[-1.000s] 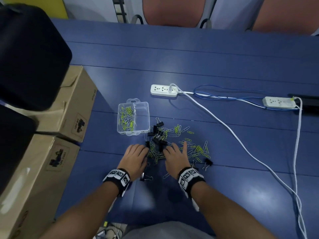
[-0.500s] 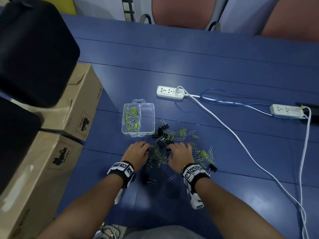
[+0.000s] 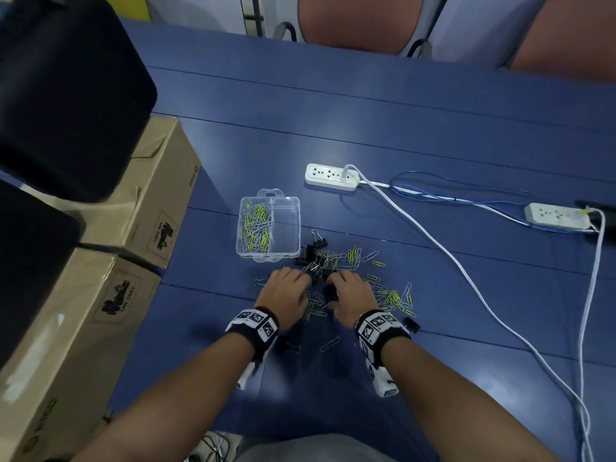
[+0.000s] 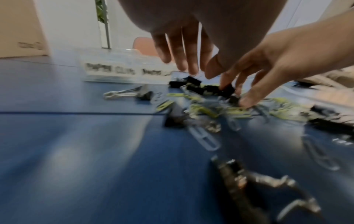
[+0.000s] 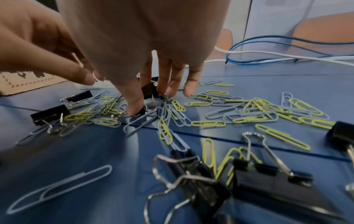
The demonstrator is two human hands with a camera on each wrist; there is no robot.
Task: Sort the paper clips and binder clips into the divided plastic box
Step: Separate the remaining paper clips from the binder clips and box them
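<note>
Both hands are down in the pile of clips on the blue tabletop [image 3: 433, 128], near its front edge.

Right hand [image 3: 350, 295]: thumb and forefinger pinch a black binder clip [image 5: 148, 91] in the middle of the pile; the other fingers [image 5: 189, 84] reach down straight, tips among the paper clips [image 5: 249, 112]. Yellow-green and pale blue-grey paper clips lie loose, spreading toward the right edge, with more black binder clips mixed in.

Left hand [image 3: 286, 295]: fingers extended and relaxed, tips just above the clips at the pile's left side, gripping nothing that can be seen. The left wrist view is blurred.

Divided plastic box [image 3: 296, 228]: just behind the pile, toward the left edge. Left compartment holds paper clips; right compartment looks bare.

Two power strips [image 3: 330, 176] with cables lie further back. Cardboard boxes [image 3: 150, 201] stand along the left edge.
</note>
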